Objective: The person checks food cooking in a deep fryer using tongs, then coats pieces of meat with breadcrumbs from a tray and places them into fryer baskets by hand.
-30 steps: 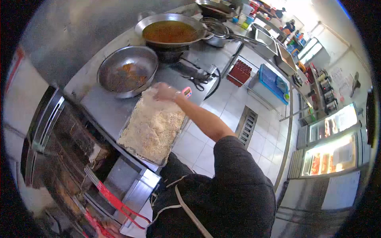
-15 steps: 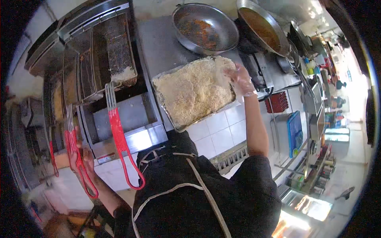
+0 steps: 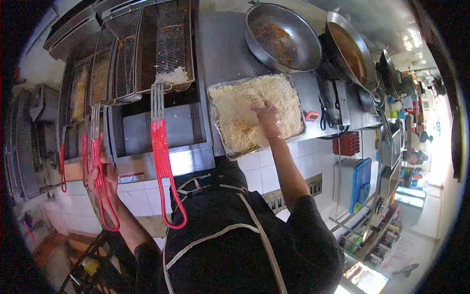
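Observation:
My right hand [image 3: 269,120], in a clear plastic glove, reaches over a rectangular metal tray [image 3: 221,143] of pale, crumbly breading [image 3: 284,93]. Its fingers close around a crumb-coated lump [image 3: 256,101] near the middle of the tray; what lies under the coating cannot be seen. An orange-brown patch shows in the breading below the hand. My left hand [image 3: 108,183] is at the red handle [image 3: 99,171] of a fry basket [image 3: 104,73], its fingers curled around it and partly hidden. To the right, another fry basket [image 3: 169,49] holds white crumbs at its near end.
A large metal bowl [image 3: 303,46] with orange crumbs stands behind the tray. Farther right is a wide pan [image 3: 350,49] of brown liquid. A small red timer [image 3: 311,116] lies beside the tray. Another red-handled basket projects over the fryer's front edge [image 3: 186,161].
My right hand has moved left from the tray's far right corner to its middle, disturbing the breading. My left hand stays at the basket handle. The head view has shifted.

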The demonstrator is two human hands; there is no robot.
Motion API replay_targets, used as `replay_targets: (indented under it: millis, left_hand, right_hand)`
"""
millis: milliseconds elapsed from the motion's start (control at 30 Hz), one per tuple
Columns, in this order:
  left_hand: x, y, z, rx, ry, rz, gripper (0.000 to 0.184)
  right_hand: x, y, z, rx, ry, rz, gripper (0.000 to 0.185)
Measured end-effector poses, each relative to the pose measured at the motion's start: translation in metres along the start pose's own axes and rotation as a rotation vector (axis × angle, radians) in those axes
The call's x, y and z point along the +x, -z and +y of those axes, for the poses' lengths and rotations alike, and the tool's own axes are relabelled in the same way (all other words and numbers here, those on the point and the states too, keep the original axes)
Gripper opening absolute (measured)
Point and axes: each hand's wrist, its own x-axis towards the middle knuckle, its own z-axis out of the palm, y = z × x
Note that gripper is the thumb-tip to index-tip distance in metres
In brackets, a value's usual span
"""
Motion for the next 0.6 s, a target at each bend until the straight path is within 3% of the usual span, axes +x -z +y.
replay_targets:
  millis: [67,100,167,267,367,467,533,567,600]
  left_hand:
    - [0.001,0.000,-0.001,-0.012,-0.006,0.008,0.058]
    - [0.002,-0.001,-0.001,-0.023,-0.005,0.005,0.060]
    - [0.004,-0.005,0.001,-0.028,-0.006,0.000,0.063]
    - [0.003,-0.008,0.004,0.078,-0.011,0.077,0.076]
    - [0.006,-0.011,0.003,0.091,0.002,0.076,0.081]
    - [0.007,-0.008,0.005,0.012,0.028,0.029,0.085]
    - [0.006,-0.006,0.005,0.004,0.016,0.033,0.085]
    - [0.007,-0.005,0.005,-0.008,0.029,0.030,0.086]
    - [0.009,-0.008,0.008,-0.002,0.050,0.018,0.088]
  right_hand:
    - [0.004,-0.010,0.013,0.084,0.062,0.018,0.056]
    - [-0.003,-0.012,0.014,-0.317,0.242,0.069,0.054]
    - [-0.012,-0.009,0.009,-0.724,0.435,0.120,0.052]
    - [-0.030,-0.001,-0.014,-0.469,0.358,0.018,0.048]
    - [-0.028,-0.011,-0.006,-0.473,0.217,0.076,0.047]
    - [-0.007,-0.025,0.003,-0.370,0.092,0.002,0.055]
    - [-0.034,-0.024,-0.041,-0.476,0.036,-0.010,0.072]
    - [-0.037,-0.031,-0.036,-0.483,0.056,-0.021,0.072]
    - [-0.039,-0.039,-0.027,-0.511,0.321,0.099,0.072]
